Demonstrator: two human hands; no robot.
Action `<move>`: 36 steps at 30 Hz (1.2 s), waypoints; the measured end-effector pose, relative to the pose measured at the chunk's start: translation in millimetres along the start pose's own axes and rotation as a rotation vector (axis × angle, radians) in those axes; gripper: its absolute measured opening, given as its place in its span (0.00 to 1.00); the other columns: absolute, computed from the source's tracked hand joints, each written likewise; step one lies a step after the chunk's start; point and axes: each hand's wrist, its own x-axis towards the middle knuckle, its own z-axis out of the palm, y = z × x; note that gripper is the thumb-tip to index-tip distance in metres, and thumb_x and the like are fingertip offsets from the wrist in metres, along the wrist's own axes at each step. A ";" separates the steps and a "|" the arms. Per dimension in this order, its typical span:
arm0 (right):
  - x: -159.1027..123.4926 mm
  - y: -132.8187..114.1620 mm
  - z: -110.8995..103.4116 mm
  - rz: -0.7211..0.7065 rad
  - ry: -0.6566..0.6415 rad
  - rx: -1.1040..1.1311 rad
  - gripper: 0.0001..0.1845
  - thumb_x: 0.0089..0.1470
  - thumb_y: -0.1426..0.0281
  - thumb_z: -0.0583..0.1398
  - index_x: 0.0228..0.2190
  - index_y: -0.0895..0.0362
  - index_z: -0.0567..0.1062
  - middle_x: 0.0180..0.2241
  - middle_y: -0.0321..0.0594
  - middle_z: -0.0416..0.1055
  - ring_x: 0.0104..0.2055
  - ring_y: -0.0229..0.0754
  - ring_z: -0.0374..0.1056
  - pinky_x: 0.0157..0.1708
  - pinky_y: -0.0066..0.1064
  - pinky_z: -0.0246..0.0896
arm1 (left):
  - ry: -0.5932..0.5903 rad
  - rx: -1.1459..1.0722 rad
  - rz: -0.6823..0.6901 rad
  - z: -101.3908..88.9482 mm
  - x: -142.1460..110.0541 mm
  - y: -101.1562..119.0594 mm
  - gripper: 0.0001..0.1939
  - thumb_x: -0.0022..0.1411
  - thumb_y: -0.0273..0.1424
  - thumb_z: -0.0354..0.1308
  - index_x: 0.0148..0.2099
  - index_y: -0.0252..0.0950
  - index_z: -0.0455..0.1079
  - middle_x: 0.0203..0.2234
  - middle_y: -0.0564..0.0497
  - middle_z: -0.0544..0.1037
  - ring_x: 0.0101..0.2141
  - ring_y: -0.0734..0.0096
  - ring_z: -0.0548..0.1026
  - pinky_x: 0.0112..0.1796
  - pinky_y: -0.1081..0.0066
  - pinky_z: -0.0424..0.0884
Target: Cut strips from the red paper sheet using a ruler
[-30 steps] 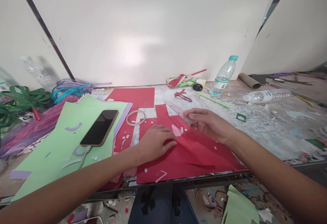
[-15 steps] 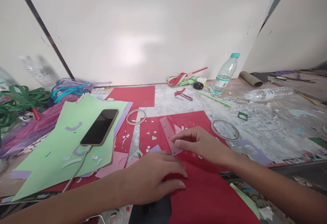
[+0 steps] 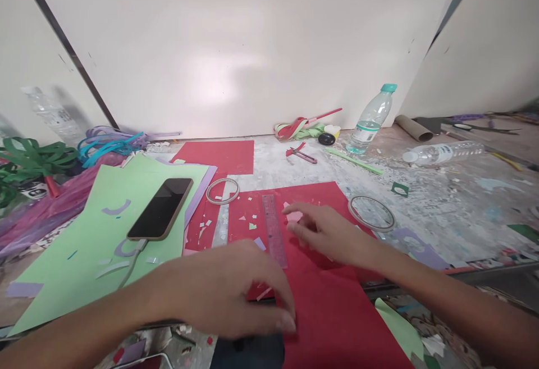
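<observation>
A large red paper sheet [image 3: 332, 313] lies in front of me and hangs over the table's near edge. A clear pinkish ruler [image 3: 273, 229] lies flat on it, pointing away from me. My right hand [image 3: 326, 237] rests on the sheet just right of the ruler, fingers loosely spread and empty, beside a small pink scrap [image 3: 293, 217]. My left hand [image 3: 229, 293] is at the sheet's near left edge. Its fingers are curled and the thumb is tucked under, pinching that edge.
A phone [image 3: 160, 208] on a cable lies on a green sheet [image 3: 84, 245]. Two tape rings [image 3: 222, 190] [image 3: 371, 213] flank the red sheet. Behind are a cutter [image 3: 301, 154], an upright bottle [image 3: 370, 119], a lying bottle [image 3: 442, 153] and paper strips [image 3: 42, 158].
The red sheet slid toward me over the table edge. My right hand laid the ruler down and let go. My left hand drew back and curled onto the sheet's edge.
</observation>
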 end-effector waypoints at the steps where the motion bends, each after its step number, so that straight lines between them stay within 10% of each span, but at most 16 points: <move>1: 6.8 1.9 -4.7 0.005 0.049 0.013 0.14 0.58 0.63 0.56 0.44 0.53 0.72 0.27 0.38 0.74 0.28 0.41 0.69 0.27 0.31 0.61 | 0.005 0.033 -0.023 -5.0 3.9 -6.0 0.09 0.66 0.38 0.54 0.43 0.46 0.76 0.37 0.58 0.80 0.38 0.71 0.77 0.40 0.74 0.70; 9: 88.8 28.0 -32.9 0.241 0.178 0.560 0.13 0.49 0.68 0.63 0.37 0.54 0.68 0.42 0.46 0.69 0.41 0.44 0.69 0.35 0.35 0.71 | 0.001 0.406 -0.277 11.2 39.9 -81.7 0.54 0.55 0.65 0.46 0.70 0.32 0.40 0.68 0.40 0.42 0.66 0.44 0.41 0.60 0.49 0.48; 14: 105.0 34.7 -34.3 0.252 -0.019 0.401 0.14 0.49 0.68 0.62 0.37 0.54 0.66 0.34 0.46 0.73 0.34 0.43 0.71 0.32 0.35 0.68 | -0.015 0.397 -0.319 18.7 40.5 -89.0 0.57 0.55 0.67 0.41 0.71 0.32 0.30 0.68 0.43 0.36 0.66 0.47 0.36 0.61 0.48 0.42; 27: 113.3 32.3 -25.0 0.096 0.066 -0.154 0.14 0.42 0.76 0.60 0.34 0.55 0.68 0.31 0.38 0.74 0.31 0.41 0.68 0.28 0.30 0.59 | -0.029 0.412 -0.336 5.6 55.1 -92.5 0.62 0.49 0.69 0.43 0.71 0.30 0.32 0.68 0.40 0.37 0.66 0.48 0.37 0.61 0.49 0.41; 36: 114.8 37.6 -26.4 0.115 0.046 -0.072 0.12 0.42 0.74 0.61 0.33 0.55 0.69 0.31 0.40 0.76 0.29 0.41 0.69 0.26 0.29 0.58 | 0.009 0.415 -0.291 10.8 52.7 -104.9 0.60 0.51 0.68 0.42 0.71 0.31 0.32 0.68 0.40 0.38 0.66 0.47 0.38 0.62 0.49 0.37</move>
